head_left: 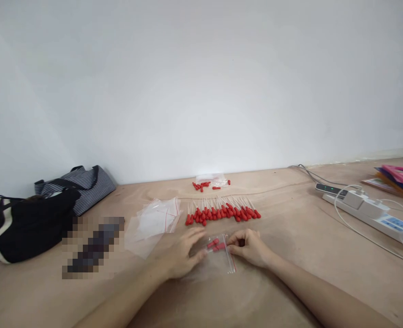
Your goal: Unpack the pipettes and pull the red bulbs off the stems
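Note:
A clear zip-lock bag (218,266) with a red seal line lies flat in front of me. A few red-bulbed droppers (215,246) show in it near the mouth. My left hand (184,253) rests at the bag's left side, thumb and fingers apart, with the thumb on the plastic. At the mouth, my right hand (247,246) is closed, its fingertips pinching the bag's edge beside a red bulb. Just beyond the hands, a row of red-bulbed droppers (222,212) lies with their clear tips pointing away.
A stack of bags (157,218) lies left of the row. Loose red bulbs (201,185) and a bag (210,179) are near the wall. A black bag (33,228) and striped bag (92,187) stand left; a power strip (375,218) with cables lies right.

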A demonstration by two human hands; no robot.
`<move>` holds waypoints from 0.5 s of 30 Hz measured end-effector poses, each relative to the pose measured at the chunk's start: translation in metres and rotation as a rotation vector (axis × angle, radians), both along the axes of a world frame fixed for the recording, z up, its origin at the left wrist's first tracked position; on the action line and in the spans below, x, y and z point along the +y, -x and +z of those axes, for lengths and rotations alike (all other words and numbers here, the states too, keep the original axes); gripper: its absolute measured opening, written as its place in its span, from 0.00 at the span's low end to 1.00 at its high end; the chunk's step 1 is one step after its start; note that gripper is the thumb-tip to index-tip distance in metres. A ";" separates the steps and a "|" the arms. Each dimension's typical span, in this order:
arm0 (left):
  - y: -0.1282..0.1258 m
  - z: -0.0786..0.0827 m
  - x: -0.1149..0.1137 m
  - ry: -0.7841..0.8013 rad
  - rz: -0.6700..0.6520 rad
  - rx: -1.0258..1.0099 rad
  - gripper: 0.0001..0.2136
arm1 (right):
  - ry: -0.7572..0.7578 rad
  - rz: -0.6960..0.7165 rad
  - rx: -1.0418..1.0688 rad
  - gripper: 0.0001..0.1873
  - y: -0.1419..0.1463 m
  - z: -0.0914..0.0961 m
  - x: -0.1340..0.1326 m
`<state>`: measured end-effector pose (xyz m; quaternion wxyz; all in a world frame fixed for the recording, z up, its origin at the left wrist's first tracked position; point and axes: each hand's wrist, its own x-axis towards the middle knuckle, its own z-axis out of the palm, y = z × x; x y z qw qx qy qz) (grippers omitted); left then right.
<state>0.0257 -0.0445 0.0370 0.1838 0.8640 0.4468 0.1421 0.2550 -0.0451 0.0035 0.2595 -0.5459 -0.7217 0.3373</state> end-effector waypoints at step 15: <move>-0.006 0.002 -0.022 0.106 -0.116 0.055 0.31 | -0.272 0.153 -0.152 0.12 0.015 0.004 -0.008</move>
